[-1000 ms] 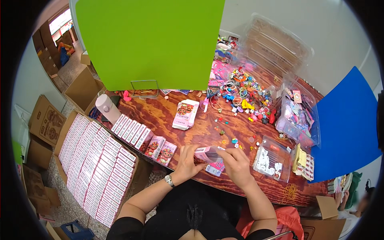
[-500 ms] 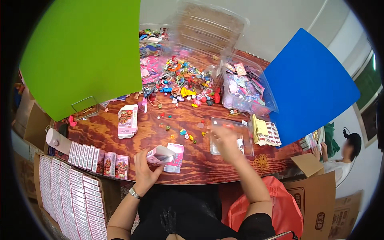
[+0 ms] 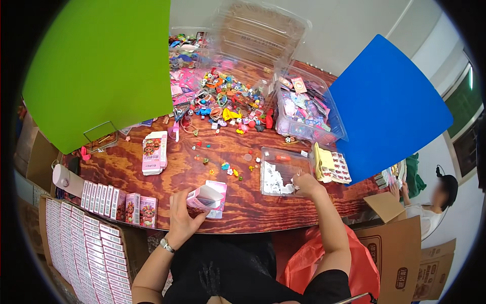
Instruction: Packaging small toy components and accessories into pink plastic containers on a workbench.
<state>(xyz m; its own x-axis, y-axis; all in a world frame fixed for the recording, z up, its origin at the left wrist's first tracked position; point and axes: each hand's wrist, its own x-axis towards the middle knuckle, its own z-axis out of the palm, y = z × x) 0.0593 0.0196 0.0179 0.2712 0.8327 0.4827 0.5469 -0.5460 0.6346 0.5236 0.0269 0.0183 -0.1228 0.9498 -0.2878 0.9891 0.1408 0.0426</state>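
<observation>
Open box (image 3: 205, 197), not yet closed, is grasped by left hand (image 3: 184, 215) over table (image 3: 248, 215); right hand (image 3: 308, 185) is held at tray (image 3: 299, 165), grip not discernible. Row of boxes (image 3: 105, 200) judged finished; carton stack (image 3: 154, 156) judged flat, unfilled.

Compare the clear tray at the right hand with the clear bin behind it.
Depth: the tray is shallow, the bin deep-walled. Contents: the tray holds mostly white pieces, the bin a heap of colourful packets. Hands: the right hand is at the tray; none is at the bin. Shared: both are clear, open-topped and on the table.
</observation>
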